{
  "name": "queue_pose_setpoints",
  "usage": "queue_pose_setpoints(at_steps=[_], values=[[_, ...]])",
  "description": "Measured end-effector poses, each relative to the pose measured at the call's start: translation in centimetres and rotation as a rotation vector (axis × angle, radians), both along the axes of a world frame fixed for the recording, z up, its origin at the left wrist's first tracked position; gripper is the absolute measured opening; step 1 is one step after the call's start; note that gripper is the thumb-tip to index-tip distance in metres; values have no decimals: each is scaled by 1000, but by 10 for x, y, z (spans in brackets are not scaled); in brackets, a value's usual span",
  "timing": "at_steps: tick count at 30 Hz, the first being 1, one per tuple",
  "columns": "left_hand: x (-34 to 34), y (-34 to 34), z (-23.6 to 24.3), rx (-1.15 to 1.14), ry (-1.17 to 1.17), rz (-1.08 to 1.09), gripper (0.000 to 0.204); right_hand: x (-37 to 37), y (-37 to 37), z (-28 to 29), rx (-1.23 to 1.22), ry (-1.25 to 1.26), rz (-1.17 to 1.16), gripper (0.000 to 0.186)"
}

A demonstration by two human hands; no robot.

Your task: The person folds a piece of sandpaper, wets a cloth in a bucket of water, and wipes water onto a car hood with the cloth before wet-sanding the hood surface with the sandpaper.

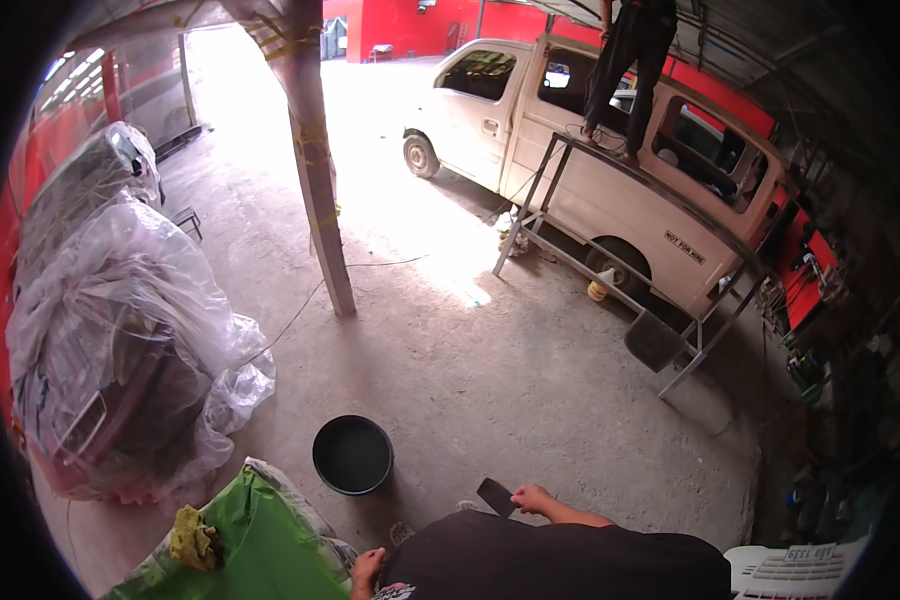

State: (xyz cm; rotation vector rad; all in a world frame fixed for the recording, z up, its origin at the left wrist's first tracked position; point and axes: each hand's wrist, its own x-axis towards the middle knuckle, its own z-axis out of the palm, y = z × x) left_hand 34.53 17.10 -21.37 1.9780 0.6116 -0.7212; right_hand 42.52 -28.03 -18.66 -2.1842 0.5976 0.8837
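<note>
Dark shirt fabric (570,560) of the wearer occupies the near centre. Right hand (536,499): thumb and fingers pinch one end of a dark, flat rectangular pad (496,496), which is held clear of the shirt, with its free end toward the left. Left hand (368,570): positioned near, beside a green sheet (270,535); fingers curled, and whether they grip anything cannot be determined. A crumpled yellow wad (196,538) rests on the sheet. A round black bucket (354,428) stands on the concrete floor (440,370), left of the pad and slightly farther away; its contents are indistinct. Translucent plastic sheeting (140,260) drapes a bulky object at left. Far right, a co-worker (620,75) stands on a metal work platform (660,184) beside a beige van (590,200). A post (320,220) stands at far centre-left.
</note>
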Motion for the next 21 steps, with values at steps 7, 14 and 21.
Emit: queue_pose_setpoints(at_steps=[7,14,21], values=[[-1,-5,-1,-55,-18,96,40,1,-2,-7,6,-22,62,33],[-13,5,1,-47,5,105,37,3,2,-2,-5,7,59,30],[-21,5,-58,-30,105,108,45,1,5,38,60,9,-40,27]])
